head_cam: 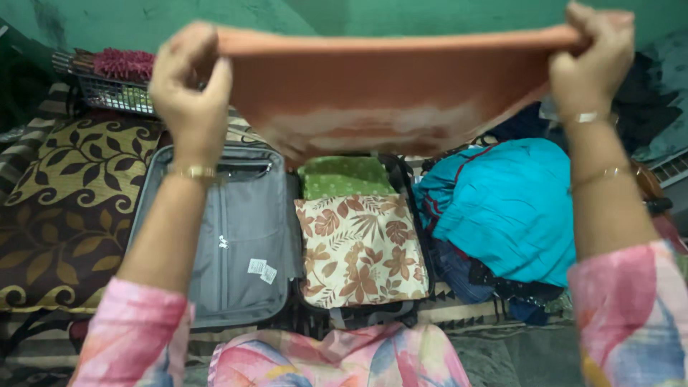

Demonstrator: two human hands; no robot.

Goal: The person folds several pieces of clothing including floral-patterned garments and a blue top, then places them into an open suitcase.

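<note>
An orange cloth with a pale band is stretched out in the air in front of me. My left hand grips its upper left corner and my right hand grips its upper right corner. Below the cloth an open suitcase lies flat, its grey lined lid to the left. The right half holds a folded leaf-print cloth in cream and brown, with a folded green cloth behind it.
A pile of clothes with a turquoise garment on top sits right of the suitcase. A brown floral mat lies to the left. A wire basket with a magenta item stands at the back left against a green wall.
</note>
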